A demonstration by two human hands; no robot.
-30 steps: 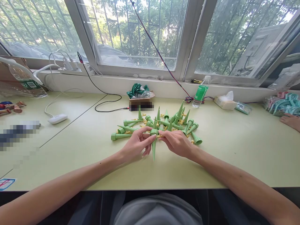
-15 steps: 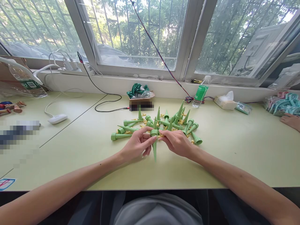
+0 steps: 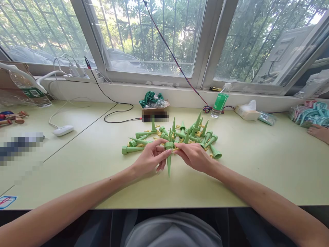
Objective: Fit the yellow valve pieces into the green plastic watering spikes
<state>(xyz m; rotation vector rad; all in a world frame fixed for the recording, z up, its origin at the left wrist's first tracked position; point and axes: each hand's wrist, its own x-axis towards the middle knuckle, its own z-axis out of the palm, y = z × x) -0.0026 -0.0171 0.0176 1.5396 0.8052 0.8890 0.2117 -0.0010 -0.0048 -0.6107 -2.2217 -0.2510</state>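
My left hand grips a green plastic spike by its ribbed collar, between thumb and fingers, with the tapered tip pointing down toward me. Close on its right, my right hand pinches a small yellow piece against the side of the collar; the fingertips hide most of it. Behind both hands lies a loose pile of green spikes, some upright and some on their sides, with small yellow parts among them.
At the back stand a small box with green wrapping, a water bottle and a tissue box. A white mouse-like device sits left. Another person's hand rests at the right edge beside bagged items.
The held green spike has tilted very slightly, its lower tip shifting a little left. Both hands keep nearly the same place and grip.
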